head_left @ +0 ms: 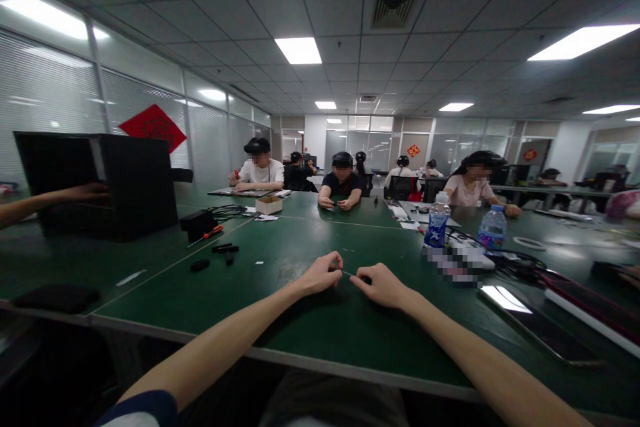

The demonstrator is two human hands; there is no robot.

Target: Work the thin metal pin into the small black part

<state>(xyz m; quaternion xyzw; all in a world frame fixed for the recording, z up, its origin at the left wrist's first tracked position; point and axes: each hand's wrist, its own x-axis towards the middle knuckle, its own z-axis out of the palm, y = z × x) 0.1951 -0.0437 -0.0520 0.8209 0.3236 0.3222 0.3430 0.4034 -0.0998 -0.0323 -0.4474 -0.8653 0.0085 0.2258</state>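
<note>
My left hand and my right hand hover close together over the green table, fingers pinched. A thin pale wire runs between them, held at its left end by my left fingertips. My right fingers close on a small black part, mostly hidden by them. Its shape cannot be made out. Several small black pieces lie on the table to the far left of my hands. A cluster of black cables lies to the right.
Two plastic water bottles stand ahead right, near a dark tablet. A red-handled screwdriver lies by a black box. Another person's arm reaches to a large black case at left. Seated people work further along the table.
</note>
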